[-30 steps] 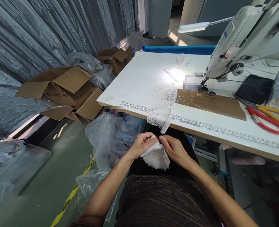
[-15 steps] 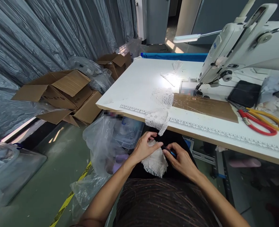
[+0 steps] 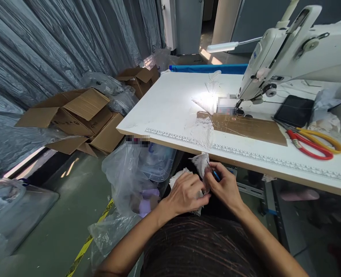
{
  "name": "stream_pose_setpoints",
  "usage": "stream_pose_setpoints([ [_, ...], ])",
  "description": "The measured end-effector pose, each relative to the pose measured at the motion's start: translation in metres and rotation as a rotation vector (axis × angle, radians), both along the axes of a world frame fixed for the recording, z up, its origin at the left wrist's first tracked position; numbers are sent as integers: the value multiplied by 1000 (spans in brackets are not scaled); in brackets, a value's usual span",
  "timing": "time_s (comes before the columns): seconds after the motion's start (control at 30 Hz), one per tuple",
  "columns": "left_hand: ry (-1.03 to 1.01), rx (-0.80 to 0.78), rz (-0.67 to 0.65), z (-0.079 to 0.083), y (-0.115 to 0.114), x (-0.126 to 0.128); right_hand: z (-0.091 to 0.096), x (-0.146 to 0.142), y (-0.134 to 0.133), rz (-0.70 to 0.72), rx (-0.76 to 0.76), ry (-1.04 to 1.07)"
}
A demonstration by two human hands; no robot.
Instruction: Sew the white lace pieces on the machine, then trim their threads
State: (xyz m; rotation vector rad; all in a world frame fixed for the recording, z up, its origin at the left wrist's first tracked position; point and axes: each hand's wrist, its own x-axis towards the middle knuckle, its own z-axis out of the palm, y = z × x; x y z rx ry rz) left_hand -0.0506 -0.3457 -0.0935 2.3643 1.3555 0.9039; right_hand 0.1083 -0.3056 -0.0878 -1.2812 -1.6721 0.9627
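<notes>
My left hand is closed over white lace fabric in my lap, its fingers curled and partly hiding the cloth. Just to its right, my right hand grips small thread snips with a blue-and-black handle; the thin dark blade points up and left. That blade lies against a raised piece of the lace, which hangs by the table edge. More lace rests on the white sewing table, over the ruler printed along its front edge.
A sewing machine stands at the right of the table, with a brown board in front of its needle. Red-and-yellow-handled scissors and a black flat object lie farther right. Opened cardboard boxes and plastic bags are left.
My left hand has turned palm-down and moved lower over the lace. My right hand has risen slightly with the snips, toward a lace piece now lifted upright. The lace on the table has shifted.
</notes>
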Motion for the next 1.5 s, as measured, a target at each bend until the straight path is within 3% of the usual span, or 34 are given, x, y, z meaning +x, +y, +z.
stream_pose_setpoints([
  [0.13, -339, -140, 159, 11, 10, -18, 2, 1, -16, 244, -4, 13],
  [0.23, -636, -527, -49, 14, 19, -26, 6, 1, -29, 407, -37, 65],
  [0.33, -886, -865, -293, 10, 20, -25, 8, 3, -35, 458, -82, 121],
  [0.4, -972, -955, -250, 6, 17, -22, 6, 6, -35, 484, -110, 133],
  [0.5, -1019, -978, -40, 3, 13, -19, 0, 15, -28, 491, -158, 81],
  [0.6, -1015, -969, 38, 7, 12, -21, -7, 21, -17, 437, -210, 16],
  [0.7, -978, -950, 66, 12, 13, -23, -12, 21, -5, 399, -235, -9],
  [0.97, -941, -886, 90, 12, 15, -23, -7, -4, 14, 413, -116, -52],
  [1.1, -965, -892, 95, 12, 15, -26, -7, -6, 12, 342, -128, -32],
  [1.27, -998, -926, 103, 12, 16, -27, -7, -4, 6, 433, -134, -48],
  [1.37, -1008, -940, 121, 12, 15, -25, -9, -8, 5, 415, -114, -72],
  [1.5, -1018, -955, 118, 13, 11, -24, -18, -10, -2, 354, -162, 59],
])
